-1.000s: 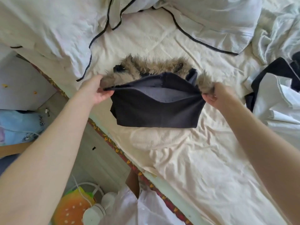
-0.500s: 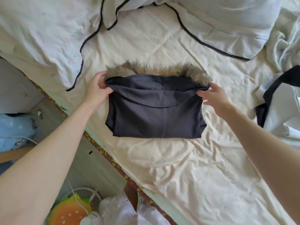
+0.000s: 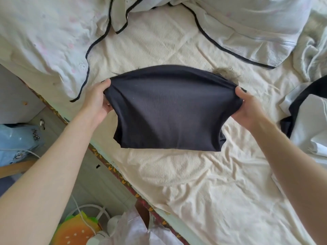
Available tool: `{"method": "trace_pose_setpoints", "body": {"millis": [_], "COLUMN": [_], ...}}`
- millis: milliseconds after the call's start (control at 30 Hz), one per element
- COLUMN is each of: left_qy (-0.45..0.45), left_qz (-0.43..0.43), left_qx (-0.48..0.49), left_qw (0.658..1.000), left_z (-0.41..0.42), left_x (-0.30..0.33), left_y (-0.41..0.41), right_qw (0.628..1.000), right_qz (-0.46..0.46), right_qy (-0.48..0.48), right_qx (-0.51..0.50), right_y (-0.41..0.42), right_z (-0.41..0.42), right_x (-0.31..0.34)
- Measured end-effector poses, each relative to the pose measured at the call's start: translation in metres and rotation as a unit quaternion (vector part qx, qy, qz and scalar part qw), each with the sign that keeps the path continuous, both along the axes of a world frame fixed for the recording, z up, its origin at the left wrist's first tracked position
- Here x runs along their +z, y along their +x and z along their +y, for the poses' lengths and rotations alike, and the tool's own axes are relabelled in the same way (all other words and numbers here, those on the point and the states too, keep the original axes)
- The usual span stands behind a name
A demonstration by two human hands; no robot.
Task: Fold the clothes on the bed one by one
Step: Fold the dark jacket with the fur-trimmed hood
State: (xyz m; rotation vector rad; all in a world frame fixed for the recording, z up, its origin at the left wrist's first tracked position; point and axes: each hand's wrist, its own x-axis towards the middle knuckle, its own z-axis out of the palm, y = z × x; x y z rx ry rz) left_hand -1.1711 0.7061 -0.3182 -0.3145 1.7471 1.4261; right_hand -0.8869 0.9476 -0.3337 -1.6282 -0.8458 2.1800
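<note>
At the middle of the bed, on its cream sheet, lies the dark garment, already folded into a compact, roughly rectangular bundle whose long axis runs from 9 o'clock to 3 o'clock across the view. The left hand grips the bundle's upper corner on the 9 o'clock side, thumb on top and fingers curled under the cloth; the right hand grips the matching corner on the 3 o'clock side in the same way. The garment thus sits directly between the two hands and slightly toward 6 o'clock of them, its near edge lying flat on the sheet while the far edge, at 12 o'clock, looks lifted and stretched taut between the grips. Neither hand is nearer than the other; both sit at the ends of the long axis, evenly spaced. A tuft of fur trim pokes out behind the far edge near the right hand, toward 1 o'clock. Judging by this, the coming move would turn on that left-to-right axis: either laying the far edge down toward 12 o'clock or carrying the bundle sideways. A white and black garment waits at 3 o'clock, just beyond the right hand, and pillows lie at 12 o'clock.
</note>
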Motion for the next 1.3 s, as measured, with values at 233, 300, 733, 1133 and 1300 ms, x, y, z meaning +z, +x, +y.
{"method": "trace_pose_setpoints", "body": {"millis": [233, 300, 733, 1133, 1300], "left_qy": [-0.062, -0.042, -0.156, -0.154, -0.073], "left_qz": [0.009, 0.027, 0.253, 0.083, -0.006], "left_qx": [-0.013, -0.030, -0.134, -0.091, -0.077], "left_qw": [0.998, 0.998, 0.945, 0.980, 0.994], "left_z": [0.014, 0.013, 0.011, -0.026, -0.022], "left_x": [0.002, 0.004, -0.031, -0.038, -0.032], "left_y": [-0.002, -0.002, -0.010, 0.026, 0.023], "right_qw": [0.993, 0.990, 0.940, 0.975, 0.981], "right_qz": [-0.112, -0.124, -0.269, -0.182, -0.170], "right_qy": [0.026, 0.064, 0.183, 0.071, 0.017], "right_qx": [-0.004, 0.027, 0.103, 0.110, 0.090], "right_y": [-0.013, -0.015, -0.022, 0.015, 0.006], "right_z": [0.001, 0.001, 0.010, -0.039, -0.035], "right_x": [0.002, 0.009, -0.016, -0.030, -0.034]}}
